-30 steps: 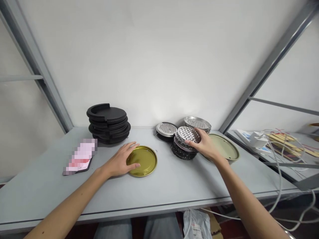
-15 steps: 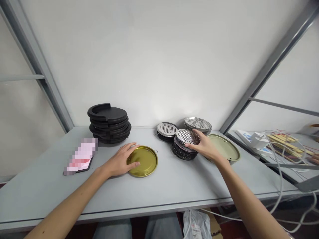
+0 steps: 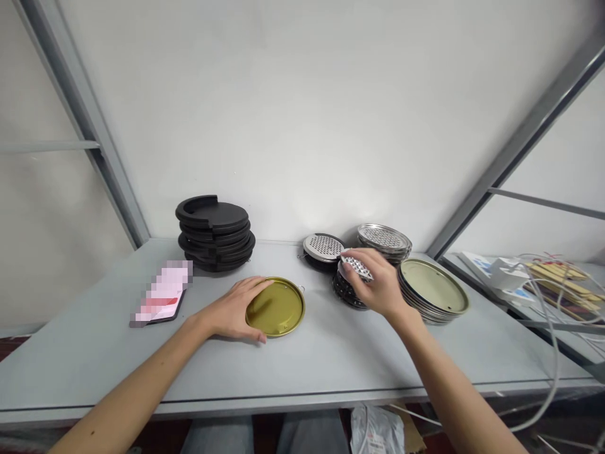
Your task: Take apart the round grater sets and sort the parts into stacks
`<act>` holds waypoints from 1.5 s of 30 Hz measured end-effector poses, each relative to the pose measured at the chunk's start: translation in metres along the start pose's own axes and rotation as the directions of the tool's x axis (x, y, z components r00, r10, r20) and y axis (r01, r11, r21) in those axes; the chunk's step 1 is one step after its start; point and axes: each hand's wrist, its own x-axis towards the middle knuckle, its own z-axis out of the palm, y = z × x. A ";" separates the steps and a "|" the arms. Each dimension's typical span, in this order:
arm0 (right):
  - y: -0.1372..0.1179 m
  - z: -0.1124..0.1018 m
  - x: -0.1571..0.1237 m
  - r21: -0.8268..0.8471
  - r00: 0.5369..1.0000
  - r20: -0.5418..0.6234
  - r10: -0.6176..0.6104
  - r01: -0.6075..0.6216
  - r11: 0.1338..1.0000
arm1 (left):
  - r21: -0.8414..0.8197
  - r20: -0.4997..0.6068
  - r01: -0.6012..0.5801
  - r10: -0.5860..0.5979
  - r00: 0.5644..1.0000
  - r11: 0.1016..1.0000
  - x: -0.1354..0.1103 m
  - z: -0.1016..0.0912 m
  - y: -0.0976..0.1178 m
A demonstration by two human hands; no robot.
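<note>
My left hand [image 3: 236, 309] lies spread at the left side of a round gold metal lid [image 3: 281, 308], which rests flat on the table. Its fingers reach over the lid's far left rim, and the thumb points along the near edge. Over on the right, my right hand [image 3: 375, 280] curls around a round metal grater disc [image 3: 358, 265] on top of a small dark stack [image 3: 344, 291], hiding its right part. Just behind is another perforated disc [image 3: 324, 246] with a black base.
Black round holders [image 3: 215, 233] are stacked at the back left, near a phone [image 3: 163, 293]. Wire-patterned metal discs [image 3: 385, 239] and pale green lids [image 3: 435, 287] stand in stacks at the right. White cables [image 3: 551, 378] hang past the table's right end.
My right hand has moved left over the grater disc and covers more of it. My left thumb has slid off the gold lid's face to its near edge. The view has shifted slightly.
</note>
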 end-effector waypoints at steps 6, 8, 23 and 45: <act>-0.034 0.050 0.008 0.299 0.823 0.504 -0.260 0.117 0.947 | -0.023 -0.006 0.000 0.000 1.000 1.000 -0.001 0.002 -0.002; -0.038 0.063 0.005 0.357 0.780 0.543 -0.312 0.122 0.926 | -0.024 -0.024 0.020 -0.021 0.999 0.999 -0.001 0.002 -0.002; -0.024 0.089 -0.014 0.506 0.953 0.151 -0.263 0.154 0.849 | -0.038 -0.376 -0.079 0.059 0.925 0.996 0.004 -0.003 -0.006; 0.064 -0.080 -0.078 -0.451 0.804 -0.494 -0.332 0.089 0.888 | 0.060 -0.561 0.052 -0.010 0.827 0.997 0.006 0.012 0.005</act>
